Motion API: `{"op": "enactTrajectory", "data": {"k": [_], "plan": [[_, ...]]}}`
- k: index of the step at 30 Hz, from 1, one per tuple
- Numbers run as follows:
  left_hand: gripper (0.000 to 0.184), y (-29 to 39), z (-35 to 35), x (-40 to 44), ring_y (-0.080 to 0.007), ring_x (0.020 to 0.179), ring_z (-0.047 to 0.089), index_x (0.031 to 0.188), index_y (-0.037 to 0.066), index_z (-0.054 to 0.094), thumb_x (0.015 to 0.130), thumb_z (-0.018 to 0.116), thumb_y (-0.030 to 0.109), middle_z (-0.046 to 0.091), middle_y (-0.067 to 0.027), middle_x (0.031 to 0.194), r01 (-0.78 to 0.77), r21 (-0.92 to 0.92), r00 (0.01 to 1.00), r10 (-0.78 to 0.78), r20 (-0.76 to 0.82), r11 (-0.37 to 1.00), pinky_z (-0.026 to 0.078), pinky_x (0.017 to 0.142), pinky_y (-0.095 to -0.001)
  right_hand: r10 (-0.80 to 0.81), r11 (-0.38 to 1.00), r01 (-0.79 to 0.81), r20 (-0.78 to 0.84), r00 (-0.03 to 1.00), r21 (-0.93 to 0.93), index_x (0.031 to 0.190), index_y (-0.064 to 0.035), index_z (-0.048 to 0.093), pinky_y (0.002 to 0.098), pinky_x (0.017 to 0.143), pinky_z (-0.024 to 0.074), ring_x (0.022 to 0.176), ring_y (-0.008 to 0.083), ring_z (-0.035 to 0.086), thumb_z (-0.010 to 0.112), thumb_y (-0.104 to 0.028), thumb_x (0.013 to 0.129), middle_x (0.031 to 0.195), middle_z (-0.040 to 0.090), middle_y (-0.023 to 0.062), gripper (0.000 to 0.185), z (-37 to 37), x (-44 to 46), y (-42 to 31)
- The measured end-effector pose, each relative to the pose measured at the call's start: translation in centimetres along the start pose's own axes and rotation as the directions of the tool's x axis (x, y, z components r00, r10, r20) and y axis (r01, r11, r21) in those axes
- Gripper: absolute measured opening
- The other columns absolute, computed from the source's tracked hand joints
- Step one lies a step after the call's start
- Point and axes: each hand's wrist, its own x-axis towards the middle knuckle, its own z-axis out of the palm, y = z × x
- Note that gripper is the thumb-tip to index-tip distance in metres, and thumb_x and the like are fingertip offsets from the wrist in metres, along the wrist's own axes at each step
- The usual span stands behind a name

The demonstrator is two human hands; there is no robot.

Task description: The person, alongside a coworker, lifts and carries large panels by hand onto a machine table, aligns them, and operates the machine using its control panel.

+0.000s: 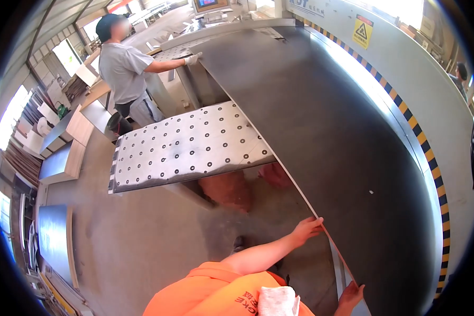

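A large dark panel [310, 121] with a thin pale edge stretches from near me to the back of the machine. My left hand [306, 229] grips its near-left edge, thumb and fingers closed over the board. Lower down the same edge, close to the bottom of the view, my right hand [351, 296] is also closed on it; part of that hand is hidden. To the left of the panel, a white perforated support table [184, 139] with black round inserts reaches out at its side.
A co-worker [124, 68] stands at the far left, a gloved hand [193, 59] at the panel's far edge. Along the right runs a machine beam with a black-and-yellow stripe [405, 111] and a warning sign [362, 31]. Stacked boards [55, 242] stand on the left floor.
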Motion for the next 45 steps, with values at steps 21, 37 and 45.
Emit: {"op": "enactTrajectory", "data": {"k": [21, 37, 45], "plan": [[0.031, 0.8, -7.7, -11.9, -0.0245, 0.079, 0.068, 0.1, -0.007, 0.063, 0.091, 0.071, 0.022, 0.068, -0.0128, 0.093, -0.078, -0.038, 0.936, 0.06, -0.348, 0.996, 0.055, 0.076, -0.0348, 0.676, 0.669, -0.729, -0.287, 0.678, -0.146, 0.083, -0.0096, 0.055, 0.0304, 0.054, 0.0403, 0.057, 0.0153, 0.041, 0.061, -0.062, 0.088, 0.059, 0.039, -0.0014, 0.053, -10.7, -3.8, -5.9], [0.055, 13.4, -21.4, -19.5, -0.0185, 0.053, 0.066, 0.083, -0.005, 0.066, 0.095, 0.06, 0.048, 0.068, -0.0145, 0.069, 0.243, 0.574, 0.856, 0.106, -0.507, 0.782, 0.053, 0.051, -0.0282, 0.794, 0.417, -0.673, -0.117, 0.597, -0.611, 0.083, -0.0105, 0.055, 0.0309, 0.058, 0.0426, 0.061, 0.0152, 0.044, 0.061, -0.064, 0.087, 0.063, 0.043, 0.0, 0.054, 7.3, -6.7, 3.7], [0.054, 23.0, -27.6, -18.6, -0.0164, 0.047, 0.058, 0.07, -0.005, 0.06, 0.1, 0.052, 0.041, 0.064, -0.0116, 0.063, 0.261, 0.57, 0.806, 0.149, -0.573, 0.779, 0.048, 0.047, -0.0333, 0.832, 0.346, -0.542, -0.017, 0.555, -0.766, 0.082, -0.0109, 0.055, 0.0312, 0.059, 0.0437, 0.063, 0.0151, 0.046, 0.06, -0.065, 0.086, 0.065, 0.046, 0.0007, 0.055, 18.0, -7.0, 10.1]]}}
